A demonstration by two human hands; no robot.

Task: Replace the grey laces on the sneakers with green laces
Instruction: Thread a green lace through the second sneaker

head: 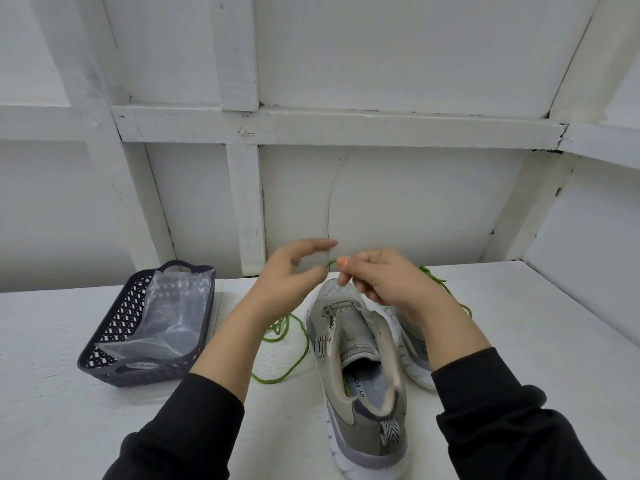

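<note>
Two black sleeves reach in over the white table [69,410], and between them stands the near sneaker [360,375], heel toward the person, its tongue bare; no lace of either colour shows in its eyelets. Just left of it, a green lace [298,344] lies in loose loops on the table. Further left sits a dark basket [104,341] with a clear plastic bag [169,313] in it. The second sneaker [412,344] stands just beside the first, mostly hidden behind the right forearm.

Above the near sneaker's toe both hands are raised. The right hand [384,282] pinches a green lace end [330,264] between thumb and fingers. The left hand [287,282] has its thumb at that end, but its fingers are blurred and I cannot tell whether it grips. Beyond the right hand another green lace [436,280] trails toward the white wall.

The step looks like readying the tip for the first threading. Next comes lowering it to the eyelets nearest the toe, which calls for a firm pinch close to the tip and slack from the loops
</note>
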